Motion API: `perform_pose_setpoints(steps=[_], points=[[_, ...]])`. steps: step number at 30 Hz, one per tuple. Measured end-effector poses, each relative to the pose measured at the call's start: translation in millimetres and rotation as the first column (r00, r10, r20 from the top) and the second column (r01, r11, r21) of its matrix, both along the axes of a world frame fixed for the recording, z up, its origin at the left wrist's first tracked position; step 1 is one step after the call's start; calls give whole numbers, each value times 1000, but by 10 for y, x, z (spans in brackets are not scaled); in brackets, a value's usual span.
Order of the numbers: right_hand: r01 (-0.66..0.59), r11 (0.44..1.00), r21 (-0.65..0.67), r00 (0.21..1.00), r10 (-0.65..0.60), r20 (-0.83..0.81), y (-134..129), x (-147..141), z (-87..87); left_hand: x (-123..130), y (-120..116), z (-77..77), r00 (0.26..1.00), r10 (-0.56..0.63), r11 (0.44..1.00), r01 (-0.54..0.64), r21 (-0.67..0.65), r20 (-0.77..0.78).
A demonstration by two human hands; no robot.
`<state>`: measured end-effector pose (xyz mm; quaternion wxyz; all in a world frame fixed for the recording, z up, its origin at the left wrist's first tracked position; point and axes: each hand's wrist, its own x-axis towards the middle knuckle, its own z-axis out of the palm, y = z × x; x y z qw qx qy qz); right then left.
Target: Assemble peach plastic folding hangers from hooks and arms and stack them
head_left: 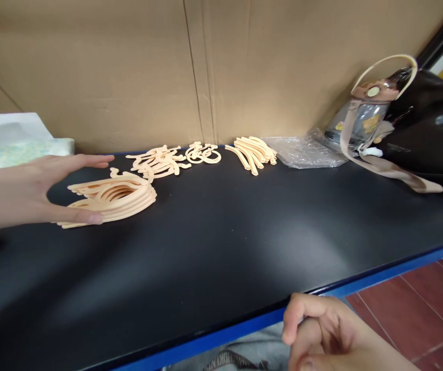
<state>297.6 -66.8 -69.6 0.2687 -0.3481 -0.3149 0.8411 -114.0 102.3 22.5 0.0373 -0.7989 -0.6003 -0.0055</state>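
My left hand (47, 190) is stretched out at the left with thumb and fingers wide apart. It is beside and partly over a stack of cream plastic curved pieces, shaped like clothes hanger parts (134, 201), and hides the stack's left end. Whether it touches them I cannot tell. Behind the stack lies a loose pile of thin cream pieces with knobbed ends (159, 159). Small cream hooks (203, 153) lie to its right, then a bundle of curved cream strips (252, 153). My right hand (329, 335) is at the table's front edge, fingers curled in, nothing visible in them.
A clear plastic bag (302, 150) lies flat toward the back right. Next to it are a water bottle with a strap (364, 118) and a black bag (433, 129). A cardboard wall (128, 72) backs the black table (221, 247). White packaging (16, 139) is at far left.
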Motion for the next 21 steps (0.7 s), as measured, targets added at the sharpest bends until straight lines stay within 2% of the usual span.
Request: perform_pose_setpoints(steps=[4, 12, 17, 19, 21], points=[[-48, 999, 14, 996, 48, -72, 46, 14, -59, -22, 18, -11, 1000, -8, 1000, 8, 2, 1], [-32, 996, 78, 990, 42, -135, 23, 27, -73, 20, 0, 12, 1000, 4, 1000, -4, 0, 4], [5, 993, 115, 997, 3, -73, 1, 19, -40, -19, 20, -5, 1000, 4, 1000, -4, 2, 11], [5, 985, 173, 1000, -3, -11, -14, 41, -31, -19, 15, -5, 1000, 3, 1000, -3, -4, 10], [-52, 967, 250, 996, 31, 86, -32, 112, -46, 0, -2, 2, 1000, -6, 1000, 6, 0, 10]])
